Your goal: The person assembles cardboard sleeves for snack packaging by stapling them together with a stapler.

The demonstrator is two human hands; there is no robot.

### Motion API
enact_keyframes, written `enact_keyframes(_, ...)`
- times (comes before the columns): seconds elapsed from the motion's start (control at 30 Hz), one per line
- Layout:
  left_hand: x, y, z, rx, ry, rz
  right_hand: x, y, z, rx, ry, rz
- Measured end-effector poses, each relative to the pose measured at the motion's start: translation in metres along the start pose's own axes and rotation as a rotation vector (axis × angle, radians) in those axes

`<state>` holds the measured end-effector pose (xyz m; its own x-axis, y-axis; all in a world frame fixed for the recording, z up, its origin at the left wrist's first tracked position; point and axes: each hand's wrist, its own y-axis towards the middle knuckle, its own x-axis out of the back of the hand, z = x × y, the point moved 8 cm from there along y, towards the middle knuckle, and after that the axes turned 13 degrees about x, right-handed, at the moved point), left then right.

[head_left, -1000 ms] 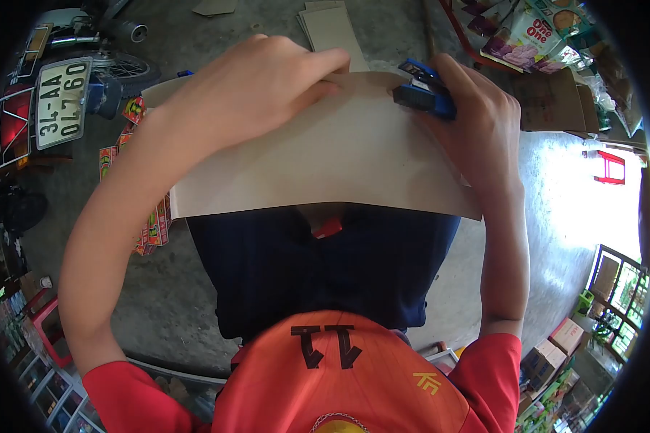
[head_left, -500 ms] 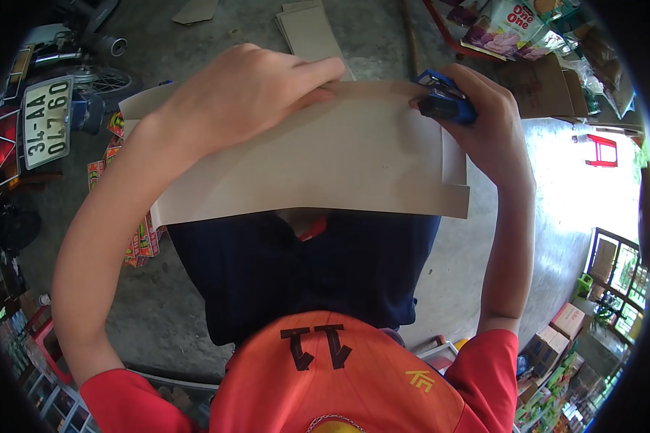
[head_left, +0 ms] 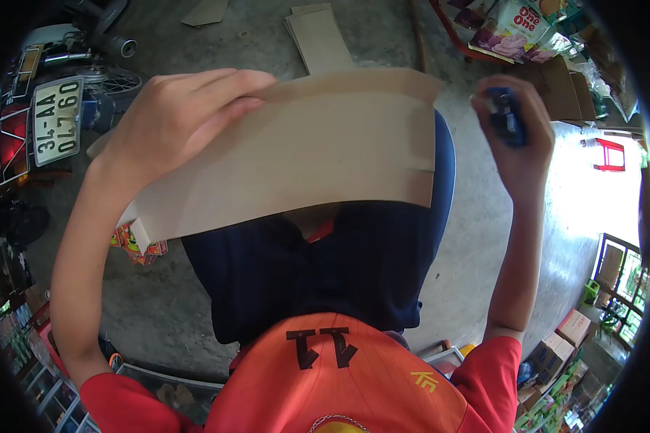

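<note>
A brown cardboard sheet (head_left: 318, 144) with folded-up edges lies across my lap, over dark blue trousers (head_left: 303, 267). My left hand (head_left: 188, 115) grips its far edge left of the middle, thumb on the near face and fingers at the edge. Off the sheet's right end, my right hand (head_left: 523, 133) is wrapped round a small blue and black stapler (head_left: 508, 115), slightly blurred. A gap separates the stapler from the cardboard. At the right end, a flap stands bent at the far corner and a short slit shows near the edge.
More flat cardboard pieces (head_left: 321, 36) lie on the concrete floor ahead. A motorbike (head_left: 58, 119) stands at the left, with colourful printed packets (head_left: 141, 245) on the floor below the sheet. Cardboard boxes (head_left: 556, 86) and a red stool (head_left: 610, 155) are at the right.
My right hand has pulled the stapler away from the sheet's far right corner, out to the right. My left hand and the cardboard have shifted left, and the sheet is more tilted.
</note>
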<state>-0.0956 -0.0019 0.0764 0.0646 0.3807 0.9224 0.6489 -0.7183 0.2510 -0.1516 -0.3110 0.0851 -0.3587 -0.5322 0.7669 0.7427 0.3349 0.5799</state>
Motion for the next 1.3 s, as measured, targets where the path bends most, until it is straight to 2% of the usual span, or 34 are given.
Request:
enact_keyframes(0.03, -0.003, 0.002, -0.004, -0.021, 0.01, 0.004, 0.006, 0.009, 0.006, -0.026, 0.012, -0.072)
enact_keyframes(0.13, -0.011, 0.012, -0.018, -0.099, 0.038, -0.005, -0.002, 0.04, 0.043, 0.212, 0.072, -0.017)
enact_keyframes(0.23, -0.015, 0.019, -0.028, -0.151, 0.054, -0.043, -0.036, 0.043, 0.06, 0.254, 0.043, 0.277)
enact_keyframes(0.33, -0.014, 0.016, -0.022, -0.069, 0.037, -0.024, -0.046, 0.049, 0.066, 0.296, 0.032, 0.333)
enact_keyframes(0.4, -0.008, 0.007, -0.006, 0.051, -0.003, 0.027, -0.048, 0.046, 0.059, 0.288, -0.014, 0.324)
enact_keyframes(0.6, 0.016, -0.029, 0.033, 0.159, -0.025, 0.123, -0.044, 0.033, 0.042, 0.206, 0.034, 0.281)
enact_keyframes(0.77, 0.023, -0.044, 0.017, 0.015, 0.156, -0.035, -0.04, 0.029, 0.039, 0.203, -0.051, 0.336)
enact_keyframes(0.9, 0.023, -0.051, 0.007, -0.075, 0.24, -0.132, -0.038, 0.018, 0.056, 0.398, -0.161, 0.264)
enact_keyframes(1.0, 0.017, -0.056, 0.005, -0.052, 0.242, -0.062, -0.039, 0.006, 0.067, 0.532, -0.339, 0.238)
enact_keyframes(1.1, 0.007, -0.066, 0.002, -0.029, 0.299, -0.019, -0.04, -0.008, 0.074, 0.575, -0.408, 0.179)
enact_keyframes(1.3, 0.001, -0.08, -0.004, 0.02, 0.282, 0.099, -0.038, -0.024, 0.076, 0.603, -0.429, 0.268)
